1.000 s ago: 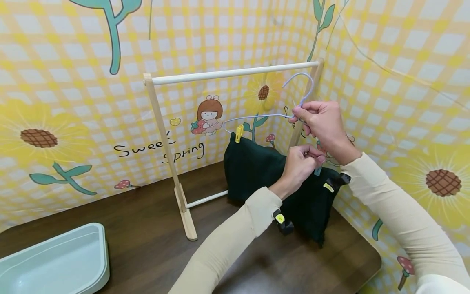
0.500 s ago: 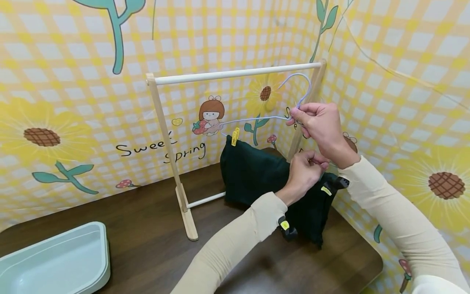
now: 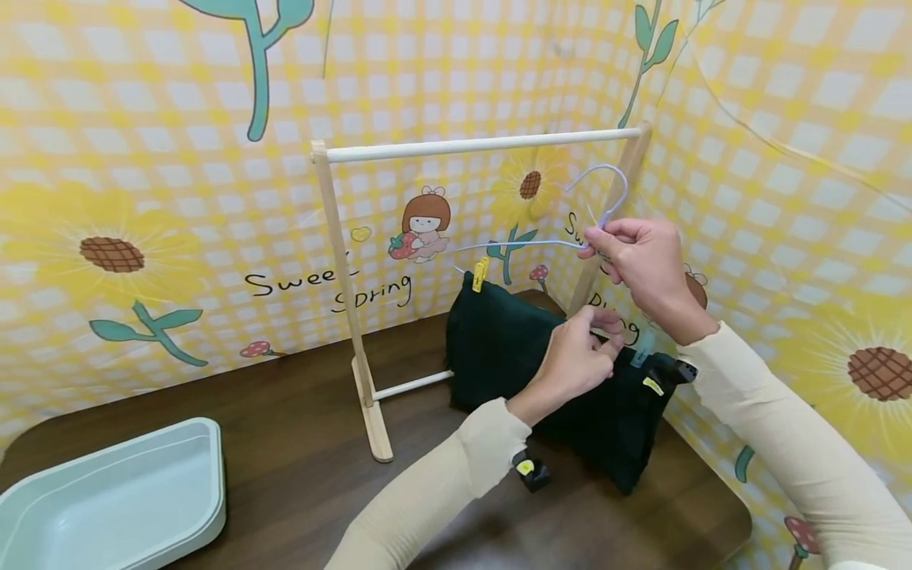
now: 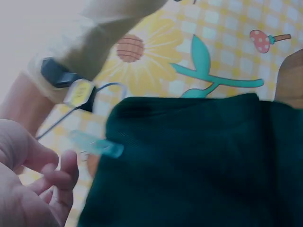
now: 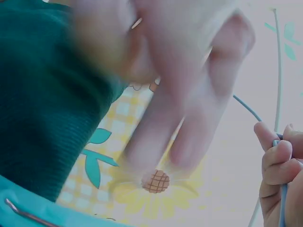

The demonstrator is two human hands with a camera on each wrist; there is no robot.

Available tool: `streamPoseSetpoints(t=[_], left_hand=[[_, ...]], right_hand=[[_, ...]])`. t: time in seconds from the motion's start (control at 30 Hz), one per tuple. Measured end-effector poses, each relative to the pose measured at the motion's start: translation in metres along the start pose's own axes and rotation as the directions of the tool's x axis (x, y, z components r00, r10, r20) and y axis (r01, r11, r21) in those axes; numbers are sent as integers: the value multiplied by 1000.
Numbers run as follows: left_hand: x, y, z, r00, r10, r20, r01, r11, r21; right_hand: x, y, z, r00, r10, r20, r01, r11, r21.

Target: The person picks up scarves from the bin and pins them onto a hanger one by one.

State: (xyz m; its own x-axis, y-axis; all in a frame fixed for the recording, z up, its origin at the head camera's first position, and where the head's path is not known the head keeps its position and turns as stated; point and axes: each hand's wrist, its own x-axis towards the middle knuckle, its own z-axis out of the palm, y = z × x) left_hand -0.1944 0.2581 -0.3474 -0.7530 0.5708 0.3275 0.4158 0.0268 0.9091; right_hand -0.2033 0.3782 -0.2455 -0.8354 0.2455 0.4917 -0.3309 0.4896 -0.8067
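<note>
My right hand (image 3: 644,261) pinches a light purple wire hanger (image 3: 523,244) at its neck, hook upward. From the hanger hangs a dark green cloth garment (image 3: 509,340). On its left corner sits a yellow clothespin (image 3: 480,275). A teal clothespin (image 4: 97,144) grips the garment's other side and looms at the bottom of the right wrist view. My left hand (image 3: 573,356) is just beside that teal clothespin, apart from it, its fingers loosely bent around nothing. In the right wrist view the left hand (image 5: 175,90) is blurred.
Behind the garment stands a wooden rack with a white top bar (image 3: 477,146) and a wooden foot (image 3: 374,427). A pale green tub (image 3: 214,475) sits at the table's left. Patterned yellow checked walls (image 3: 271,206) border the table (image 3: 299,491).
My left hand has let go of the teal clothespin and drawn back to the left, uncovering it. My right hand keeps hold of the hanger, now a little lower against the rack.
</note>
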Motion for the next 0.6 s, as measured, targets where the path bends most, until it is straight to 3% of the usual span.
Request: streamPoseSetpoints(t=[0.17,0.33,0.6], left_hand=[[-22,-4,-26,989,84,-125,-76,995,66],[-37,-15,-46,965,147,-219,-133,988,79],[-59,-37,-79,944,138,-299,-105,987,124]], right_hand=[[-4,4,-2,999,42,-18,-41,998,47],[-6,3,-3,999,35,-21,-35,999,-6],[-5,-2,3,999,42,1,-41,998,-48]])
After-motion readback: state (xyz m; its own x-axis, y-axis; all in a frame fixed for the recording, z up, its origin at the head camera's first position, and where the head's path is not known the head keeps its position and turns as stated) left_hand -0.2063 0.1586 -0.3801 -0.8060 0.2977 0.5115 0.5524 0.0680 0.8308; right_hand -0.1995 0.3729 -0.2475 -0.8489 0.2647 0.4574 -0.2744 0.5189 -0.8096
